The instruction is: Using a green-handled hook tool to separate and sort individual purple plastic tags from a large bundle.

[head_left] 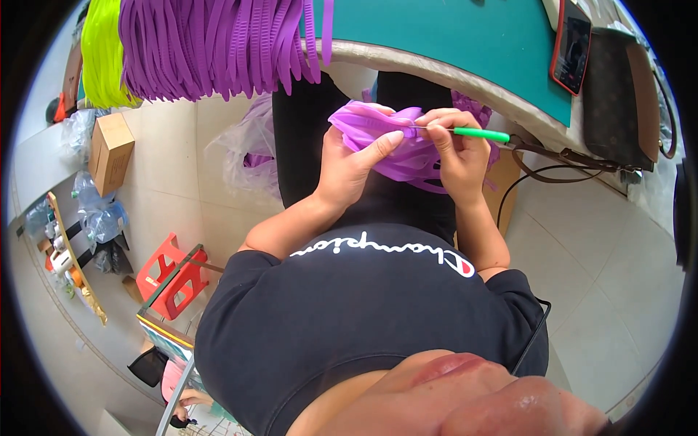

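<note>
Over my lap, my left hand point(356, 154) is closed round a bunch of soft purple rubber straps point(374, 127), thumb on top. My right hand point(459, 142) meets it from the other side, fingers pinched on a thin-shafted tool with a green handle point(481, 134). The handle points right, and the fine metal shaft runs left to the purple rubber. Whether its tip pierces a strap or only touches it, I cannot tell. Loose strap ends hang below both hands.
On the green-topped table point(451, 43) ahead, many purple ridged straps point(218, 47) hang over the edge beside yellow-green ones point(105, 54). A phone point(572, 47) and brown bag point(618, 102) are at right. A cardboard box point(111, 152) and red stool point(172, 276) stand left. Another person's arm point(195, 397) shows lower left.
</note>
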Tool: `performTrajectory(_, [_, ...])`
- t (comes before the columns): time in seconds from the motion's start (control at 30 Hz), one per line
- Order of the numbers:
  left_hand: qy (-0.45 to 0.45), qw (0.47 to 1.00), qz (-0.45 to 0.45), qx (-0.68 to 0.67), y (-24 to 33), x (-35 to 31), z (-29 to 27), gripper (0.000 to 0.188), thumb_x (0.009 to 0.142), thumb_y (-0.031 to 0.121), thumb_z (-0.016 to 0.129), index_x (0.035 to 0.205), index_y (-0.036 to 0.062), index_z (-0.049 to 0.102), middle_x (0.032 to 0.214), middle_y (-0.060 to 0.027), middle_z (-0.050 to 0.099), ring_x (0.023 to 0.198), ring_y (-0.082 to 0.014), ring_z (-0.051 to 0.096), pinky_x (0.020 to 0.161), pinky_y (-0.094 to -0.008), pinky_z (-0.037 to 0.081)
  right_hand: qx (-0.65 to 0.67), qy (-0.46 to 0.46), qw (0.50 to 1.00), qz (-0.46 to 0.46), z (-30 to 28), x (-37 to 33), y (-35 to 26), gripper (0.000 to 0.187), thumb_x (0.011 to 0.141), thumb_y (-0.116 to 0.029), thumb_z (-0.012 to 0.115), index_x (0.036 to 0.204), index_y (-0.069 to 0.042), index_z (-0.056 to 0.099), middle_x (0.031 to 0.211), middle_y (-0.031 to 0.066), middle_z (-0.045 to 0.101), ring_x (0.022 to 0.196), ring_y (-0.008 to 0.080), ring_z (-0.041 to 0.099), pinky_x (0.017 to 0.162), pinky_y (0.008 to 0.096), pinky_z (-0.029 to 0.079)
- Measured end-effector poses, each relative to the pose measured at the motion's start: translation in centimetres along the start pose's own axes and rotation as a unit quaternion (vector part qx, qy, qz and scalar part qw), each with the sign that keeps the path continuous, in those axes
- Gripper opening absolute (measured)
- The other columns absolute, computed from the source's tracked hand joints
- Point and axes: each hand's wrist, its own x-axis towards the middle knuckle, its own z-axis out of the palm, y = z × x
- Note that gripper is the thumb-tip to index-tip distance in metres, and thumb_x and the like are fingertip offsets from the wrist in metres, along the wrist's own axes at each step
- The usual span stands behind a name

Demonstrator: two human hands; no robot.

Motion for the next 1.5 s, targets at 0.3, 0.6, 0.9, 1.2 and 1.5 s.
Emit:
performTrajectory(0.3, [-0.025, 0.988, -0.121, -0.091, 0.3, 0.7, -1.0, 0.043, 0.081, 0.003, 0.073, 0.118, 0.0027, 0.051, 0.107, -0.0087, 0.062, 0.098, -0.0162, 0.062, 0.089, -0.0293, 0.048, -0.162, -0.043, 0.981, -0.098, -0.8, 2.0, -0.2, 0.006, 0.087, 0.0, 0.065, 0.09, 0.001, 0.06, 0.091, 0.0134, 0.067, 0.082, 0.0187, 0.064, 0.075, 0.0284, 0.05])
performTrajectory(0.6, [0.009, 1.0, 0.002, 0.011, -0.2, 0.4, -0.7, 0.038, 0.082, 0.001, 0.072, 0.115, 0.0017, 0.053, 0.103, -0.0088, 0.063, 0.095, -0.0161, 0.062, 0.085, -0.0294, 0.051, -0.043, -0.06, 0.996, -0.044, 0.0, 1.4, -0.2, 0.008, 0.092, -0.006, 0.061, 0.093, 0.002, 0.058, 0.091, 0.0126, 0.062, 0.084, 0.0173, 0.061, 0.075, 0.028, 0.05])
performTrajectory(0.9, [0.043, 0.993, 0.055, 0.092, -0.4, 0.0, -0.8, 0.033, 0.082, -0.002, 0.07, 0.112, 0.0, 0.056, 0.1, -0.0095, 0.065, 0.091, -0.0167, 0.064, 0.083, -0.0294, 0.051, -0.183, -0.069, 0.975, -0.102, 0.4, 1.3, 0.2, 0.007, 0.085, -0.001, 0.066, 0.089, 0.002, 0.061, 0.09, 0.0122, 0.063, 0.083, 0.0191, 0.063, 0.072, 0.0287, 0.051])
performTrajectory(1.2, [-0.028, 0.99, -0.119, -0.064, 0.4, 0.7, -0.6, 0.04, 0.079, 0.005, 0.076, 0.113, -0.0001, 0.056, 0.104, -0.0095, 0.064, 0.094, -0.0155, 0.063, 0.083, -0.0275, 0.051, -0.231, 0.021, 0.96, -0.158, -1.4, 3.7, -0.4, 0.005, 0.085, 0.003, 0.065, 0.09, 0.002, 0.064, 0.091, 0.0133, 0.068, 0.085, 0.0193, 0.065, 0.075, 0.028, 0.052])
performTrajectory(1.5, [-0.117, 0.959, -0.202, -0.159, 0.1, 0.9, -1.3, 0.046, 0.081, 0.018, 0.076, 0.117, 0.0, 0.055, 0.106, -0.0082, 0.063, 0.1, -0.0173, 0.06, 0.093, -0.0326, 0.046, -0.228, -0.105, 0.945, -0.209, -1.3, 4.6, -3.0, 0.01, 0.081, 0.001, 0.07, 0.088, 0.004, 0.063, 0.086, 0.0177, 0.068, 0.083, 0.0249, 0.068, 0.073, 0.0311, 0.055])
